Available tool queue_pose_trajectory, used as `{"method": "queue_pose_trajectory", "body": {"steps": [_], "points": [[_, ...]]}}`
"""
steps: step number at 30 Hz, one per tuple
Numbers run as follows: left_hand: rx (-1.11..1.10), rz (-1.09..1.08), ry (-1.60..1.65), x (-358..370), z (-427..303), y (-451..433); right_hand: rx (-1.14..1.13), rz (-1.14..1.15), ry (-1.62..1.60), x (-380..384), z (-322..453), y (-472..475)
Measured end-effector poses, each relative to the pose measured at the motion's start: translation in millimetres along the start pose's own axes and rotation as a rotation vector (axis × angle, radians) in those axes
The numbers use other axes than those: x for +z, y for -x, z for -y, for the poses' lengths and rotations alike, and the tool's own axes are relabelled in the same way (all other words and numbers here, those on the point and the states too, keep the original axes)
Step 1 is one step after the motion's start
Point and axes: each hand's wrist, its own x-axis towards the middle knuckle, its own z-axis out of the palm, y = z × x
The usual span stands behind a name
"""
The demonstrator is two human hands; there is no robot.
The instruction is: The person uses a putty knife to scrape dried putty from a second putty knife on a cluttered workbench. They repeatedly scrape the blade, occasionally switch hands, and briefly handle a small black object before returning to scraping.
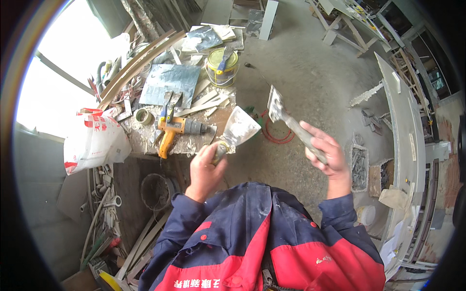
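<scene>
My left hand (207, 171) is closed around the handle of a wide putty knife (241, 125), its blade coated with pale filler and pointing up and to the right. In my right hand (327, 154) is a long-handled scraper (277, 103), its head smeared with filler and held up to the left. The two tools are apart. Beyond my left hand, an orange heat gun (171, 132) lies on the cluttered workbench (145, 147), with more putty knives (170, 107) beside it. A yellow-and-grey lidded bucket (221, 67) stands at the bench's right side with a blue-handled putty knife (222, 63) on its lid.
A roll of tape (143, 116), wood strips (205, 103), a dusty sheet (169, 85) and a white plastic bag (96, 142) crowd the bench. A red hose (278, 138) lies coiled on the floor. Long panels (407, 127) stand at the right; below the bench is a round bin (156, 191).
</scene>
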Motion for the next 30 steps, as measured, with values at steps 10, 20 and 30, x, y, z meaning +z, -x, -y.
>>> {"method": "queue_pose_trajectory", "body": {"steps": [10, 20, 30], "points": [[0.082, 0.026, -0.057, -16.4, 15.2, -1.6, 0.191, 0.134, 0.289, 4.9, 9.6, 24.5], [-0.01, 0.054, -0.008, -25.1, 17.1, 2.8, 0.168, 0.064, 0.259, 8.2, 4.4, 24.3], [0.079, 0.3, -0.08, -37.3, 22.5, 8.8, 0.257, 0.068, 0.269, 25.3, -29.9, -26.5]]}}
